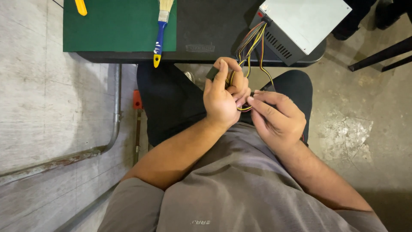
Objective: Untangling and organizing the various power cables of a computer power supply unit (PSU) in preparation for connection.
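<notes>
From the head camera, looking straight down over my lap, both of my hands meet above my dark trousers, just in front of the black table edge [128,56]. My left hand [223,101] is closed around the bundle of thin yellow, red, orange and black wires [253,43]; its fingers also curl over a small black connector block [212,74] at the top of the fist. My right hand [277,118] is pinched together, thumb and forefinger meeting on a loop of the same wires at the lower end, touching the left hand's knuckles.

The bundle runs up from my fists to the back corner of the grey metal box-shaped power supply [300,25], which sits on the table with part of it overhanging the edge. That is where I judge the risk lies: the wires look fairly taut, so a firm pull could drag the box off the table, or strain the wires where they enter the casing. The pinched loop could also slip from my right fingertips, since it is thin and mostly hidden by them.

Further left on the table lie a green mat [111,30], a blue-handled brush with pale bristles [159,36] and a yellow tool tip [80,7], well apart from my hands.
</notes>
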